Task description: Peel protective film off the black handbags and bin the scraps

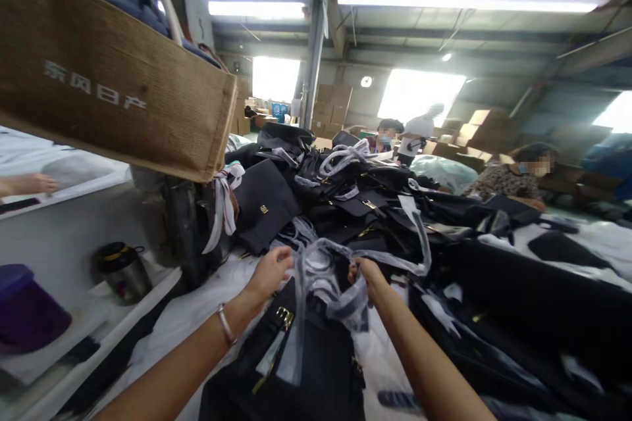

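Note:
A black bag (316, 368) with a gold buckle lies in front of me, at the bottom centre. Straps wrapped in clear plastic (320, 270) are bunched over its top. My right hand (366, 276) is closed on the wrapped strap at the right side of the bunch. My left hand (271, 271), with a bracelet at the wrist, is at the left edge of the bunch, fingers bent and a little apart; nothing shows held in it.
Black bags (345, 204) are heaped behind and to the right. A brown fabric bag (113, 79) hangs at upper left. A flask (124, 273) and a purple bin (29, 309) stand at left. Several people are beyond the heap; another person's hand (39, 184) shows at far left.

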Demonstrator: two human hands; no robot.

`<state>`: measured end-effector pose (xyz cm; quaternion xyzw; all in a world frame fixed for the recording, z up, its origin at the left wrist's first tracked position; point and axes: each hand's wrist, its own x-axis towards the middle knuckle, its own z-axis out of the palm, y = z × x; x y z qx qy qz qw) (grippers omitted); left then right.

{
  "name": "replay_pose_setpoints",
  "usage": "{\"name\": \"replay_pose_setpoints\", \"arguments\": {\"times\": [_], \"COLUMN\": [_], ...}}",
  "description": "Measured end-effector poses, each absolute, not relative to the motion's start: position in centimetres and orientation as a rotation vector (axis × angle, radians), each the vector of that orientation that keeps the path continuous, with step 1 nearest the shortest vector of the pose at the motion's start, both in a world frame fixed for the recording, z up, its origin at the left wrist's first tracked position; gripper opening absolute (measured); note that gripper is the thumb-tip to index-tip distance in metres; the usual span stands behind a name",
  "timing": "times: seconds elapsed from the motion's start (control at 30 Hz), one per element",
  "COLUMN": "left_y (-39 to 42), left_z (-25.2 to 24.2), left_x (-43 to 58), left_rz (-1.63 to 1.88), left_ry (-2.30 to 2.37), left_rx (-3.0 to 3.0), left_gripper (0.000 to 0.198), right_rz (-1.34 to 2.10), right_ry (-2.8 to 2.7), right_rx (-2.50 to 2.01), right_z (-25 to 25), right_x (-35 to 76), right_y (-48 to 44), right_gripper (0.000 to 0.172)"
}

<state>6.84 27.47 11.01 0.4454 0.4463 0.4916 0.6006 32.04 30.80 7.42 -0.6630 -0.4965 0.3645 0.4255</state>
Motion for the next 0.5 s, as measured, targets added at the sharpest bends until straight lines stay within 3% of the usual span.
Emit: {"name": "replay_pose_setpoints", "arguments": {"times": [0.13,0.23,0.37,0.5], "left_y": [24.2,23.4,23.0,21.9], "left_z": [6.2,5.2,4.4,2.8], "left_x": [2.4,1.7,2.5,2.6], "left_rz": [0.920,0.801,0.662,0.830], "left_ry": [1.133,1.242,1.309,1.278], "left_rx": [1.289,1.569,1.731,1.609], "left_gripper": [0.049,0.062,0.079,0.095], "right_rz": [1.115,1.122,0.905,0.534], "right_ry": [-1.178,-1.276,-1.442,-1.505], "right_rx": [-1.882,-1.906,-1.844,-1.873], "right_z": [4.9,6.7,12.3,15.3], "right_x": [31.9,31.8,31.3,31.0], "right_y": [30.9,31.8,33.2,32.8], "right_gripper": [0.026,0.026,0.027,0.036]}}
